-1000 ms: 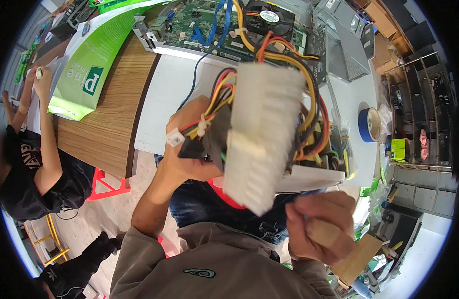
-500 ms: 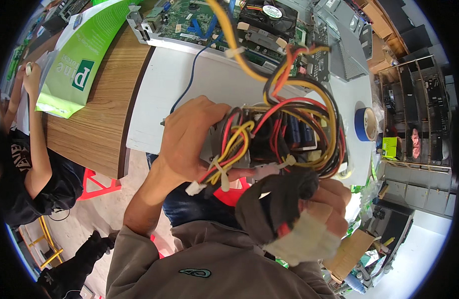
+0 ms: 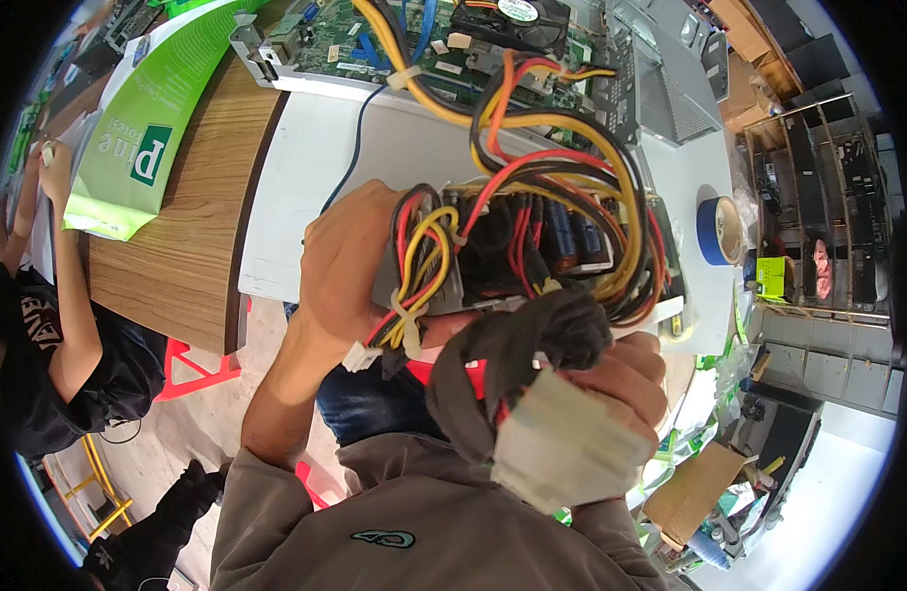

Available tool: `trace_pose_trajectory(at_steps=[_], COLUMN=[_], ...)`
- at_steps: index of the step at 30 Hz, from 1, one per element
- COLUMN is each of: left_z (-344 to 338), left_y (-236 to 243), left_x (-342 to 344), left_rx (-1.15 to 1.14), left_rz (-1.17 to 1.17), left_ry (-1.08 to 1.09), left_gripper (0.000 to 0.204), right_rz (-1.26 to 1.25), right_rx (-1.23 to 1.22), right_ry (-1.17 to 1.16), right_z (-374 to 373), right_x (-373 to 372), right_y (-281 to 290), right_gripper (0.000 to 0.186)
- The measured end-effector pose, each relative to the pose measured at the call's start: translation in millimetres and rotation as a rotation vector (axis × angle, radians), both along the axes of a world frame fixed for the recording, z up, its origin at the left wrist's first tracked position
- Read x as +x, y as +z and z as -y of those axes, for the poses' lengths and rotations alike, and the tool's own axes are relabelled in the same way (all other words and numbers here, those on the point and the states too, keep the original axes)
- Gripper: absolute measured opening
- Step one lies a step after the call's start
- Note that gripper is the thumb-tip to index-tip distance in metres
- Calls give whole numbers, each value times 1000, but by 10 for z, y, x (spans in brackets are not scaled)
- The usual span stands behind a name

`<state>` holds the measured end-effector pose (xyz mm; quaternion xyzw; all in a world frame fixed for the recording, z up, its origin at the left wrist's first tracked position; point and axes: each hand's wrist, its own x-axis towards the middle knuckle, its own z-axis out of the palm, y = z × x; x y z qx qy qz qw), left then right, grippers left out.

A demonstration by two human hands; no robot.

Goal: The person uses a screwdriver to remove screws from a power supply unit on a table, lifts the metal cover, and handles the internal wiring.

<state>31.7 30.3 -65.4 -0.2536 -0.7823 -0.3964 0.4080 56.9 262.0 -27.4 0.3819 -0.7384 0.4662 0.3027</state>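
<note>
An opened power supply unit [image 3: 572, 236] with loops of yellow, red and black cables is in front of me at the near edge of the white table [image 3: 284, 177]. My left hand [image 3: 340, 261] grips its left side, fingers curled, beside a bundle of tied cables. My right hand [image 3: 626, 389] is closed around a black sleeved cable [image 3: 473, 384], whose large white connector [image 3: 562, 443] hangs toward me and hides part of those fingers. Behind the unit lies a green circuit board [image 3: 345, 54] in a metal tray, with a black fan [image 3: 478, 25].
A wooden table [image 3: 183, 276] at left holds a green bag [image 3: 114, 187]. A co-worker [image 3: 55, 364] works beside it. A blue tape roll [image 3: 710, 231] lies right of me, near a metal shelf [image 3: 808, 128] and a cardboard box [image 3: 695, 492].
The white connector has dropped from high over the unit down toward me, exposing the unit's inside. My right hand has risen behind it. The cable loops and my left hand have shifted slightly leftward.
</note>
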Motion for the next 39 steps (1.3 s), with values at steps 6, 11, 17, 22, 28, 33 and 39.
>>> trace_pose_trajectory(at_steps=[6, 11, 17, 22, 28, 33, 39], left_z=[61, 74, 95, 167, 185, 13, -43], left_y=[-325, -283, -169, -277, -295, 6, 0], left_x=[-3, 4, 55, 97, 241, 101, 132], left_rx=[7, 52, 30, 3, 9, -16, 126], left_rz=[19, 27, 178, 240, 523, 255, 374], left_ry=[106, 46, 56, 2, -18, -13, -127], left_gripper=[73, 55, 43, 54, 69, 68, 62], right_rz=[40, 95, 89, 102, -20, -39, 66], right_rx=[78, 72, 97, 102, 57, 66, -160], right_ry=[-26, -47, -46, -60, -4, -34, -280], right_z=[-10, 25, 27, 40, -3, -141, -506], right_x=[18, 33, -8, -43, -98, -37, -128], right_y=[138, 192, 213, 197, 111, 117, -168], right_gripper=[24, 22, 23, 22, 31, 31, 79])
